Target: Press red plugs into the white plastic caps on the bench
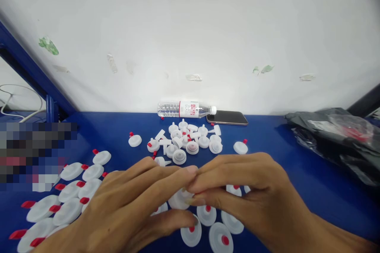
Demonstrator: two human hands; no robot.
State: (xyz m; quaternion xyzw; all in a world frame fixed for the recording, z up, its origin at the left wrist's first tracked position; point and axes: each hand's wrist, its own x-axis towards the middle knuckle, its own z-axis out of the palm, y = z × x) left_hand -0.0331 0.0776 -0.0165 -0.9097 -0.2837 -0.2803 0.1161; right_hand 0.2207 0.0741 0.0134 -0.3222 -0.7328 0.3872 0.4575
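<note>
My left hand (139,201) and my right hand (246,189) meet at their fingertips low in the middle of the view. Between them is a white translucent plastic cap (179,199), partly covered by fingers. The right thumb and fingers pinch its edge, while the left fingers lie over its top and the left thumb is apart below. More round white caps with red tips (221,239) lie under and between the hands. Many similar caps with red tips (69,211) spread at the left. Behind the hands sits a heap of small white caps and nozzles (179,156).
At the back of the blue table (267,138) lie a plastic bottle (189,109) and a dark phone (228,117) by the wall. A black plastic bag (335,138) is at the right. Blurred blocks hide the left edge. A blue frame post rises at the left.
</note>
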